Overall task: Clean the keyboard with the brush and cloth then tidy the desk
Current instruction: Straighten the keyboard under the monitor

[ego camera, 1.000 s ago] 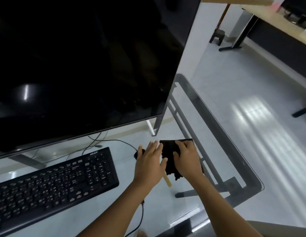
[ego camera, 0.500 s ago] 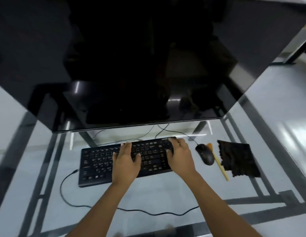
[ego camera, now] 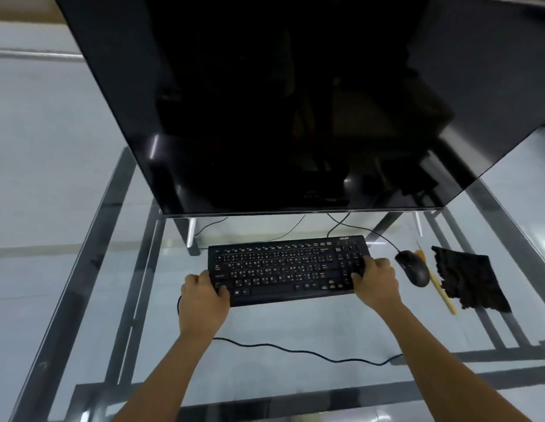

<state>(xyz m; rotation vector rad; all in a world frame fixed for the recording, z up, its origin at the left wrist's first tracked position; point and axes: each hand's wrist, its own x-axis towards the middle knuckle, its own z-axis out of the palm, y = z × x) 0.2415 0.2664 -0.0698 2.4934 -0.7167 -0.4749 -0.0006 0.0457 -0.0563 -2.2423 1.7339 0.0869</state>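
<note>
The keyboard (ego camera: 288, 271) lay flat on the glass bench (ego camera: 137, 269) under the monitor (ego camera: 295, 102), gripped at its two short ends: the left hand (ego camera: 204, 296) had its fingers curled over the left end, the right hand (ego camera: 375, 280) over the right. It was judged a light, rigid slab best carried by those ends, though its trailing cable (ego camera: 295, 351) could snag. Open glass lay in front and to the left; the mouse (ego camera: 413, 268), brush (ego camera: 438, 284) and cloth (ego camera: 466, 278) crowded the right.
</note>
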